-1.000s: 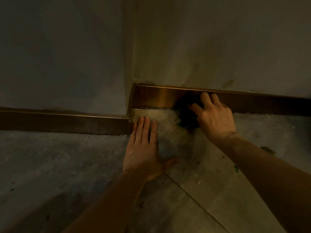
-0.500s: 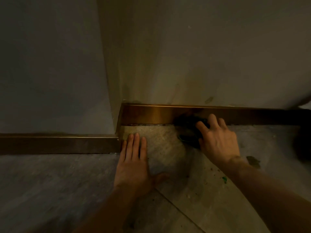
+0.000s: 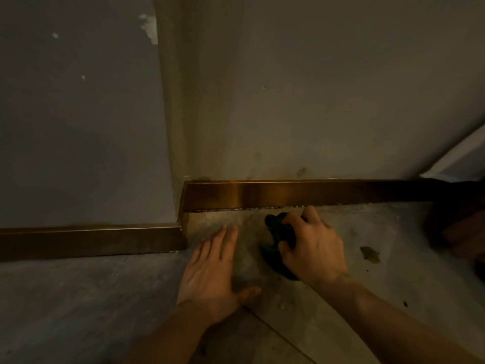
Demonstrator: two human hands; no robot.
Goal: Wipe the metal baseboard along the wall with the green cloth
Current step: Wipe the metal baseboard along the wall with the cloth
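Observation:
A bronze metal baseboard (image 3: 262,194) runs along the foot of the wall, stepping forward around a corner to a second stretch (image 3: 86,240) at the left. My right hand (image 3: 312,248) is closed around a bunched dark green cloth (image 3: 278,232), which rests on the floor just in front of the baseboard and apart from it. My left hand (image 3: 210,271) lies flat on the floor, fingers together and pointing at the corner, holding nothing.
The wall corner (image 3: 170,127) juts out at the left. A greenish stain (image 3: 370,254) marks the grey floor at the right. A dark object (image 3: 459,222) and a pale slanted panel (image 3: 456,158) sit at the far right edge.
My right hand has pulled the cloth off the baseboard and down onto the floor. The view has tilted upward, showing more wall. My left hand stays planted.

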